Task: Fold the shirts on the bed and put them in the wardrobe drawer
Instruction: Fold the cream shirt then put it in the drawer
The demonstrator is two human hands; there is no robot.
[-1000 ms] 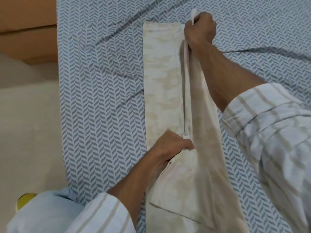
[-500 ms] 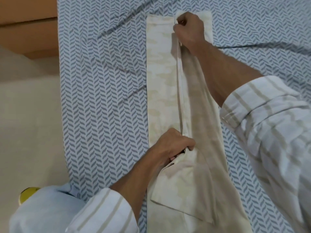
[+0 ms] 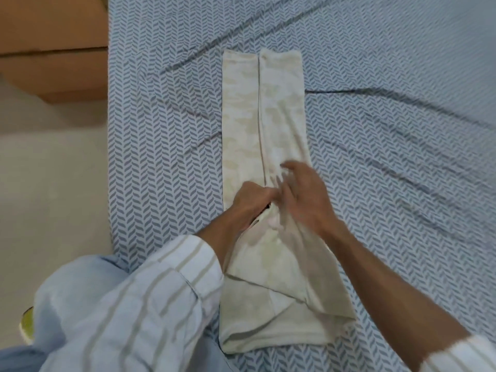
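A cream shirt with a faint camouflage print (image 3: 264,124) lies on the bed as a long narrow strip, both sides folded in so their edges meet along the middle. My left hand (image 3: 251,201) grips the cloth at the middle seam, about halfway down the strip. My right hand (image 3: 303,196) is blurred, just right of the left hand, fingers spread loosely over the right flap. The near end of the shirt lies loosely bunched at the bed's edge.
The bed sheet (image 3: 389,157) has a blue-grey herringbone print with several creases. A brown wooden piece of furniture (image 3: 53,47) stands at the upper left, beside a beige floor (image 3: 53,197). My jeans and a yellow-green shoe (image 3: 28,324) show at the lower left.
My right hand let go of the shirt's far end, which now lies flat, and came back toward my left hand. The left hand kept its grip.
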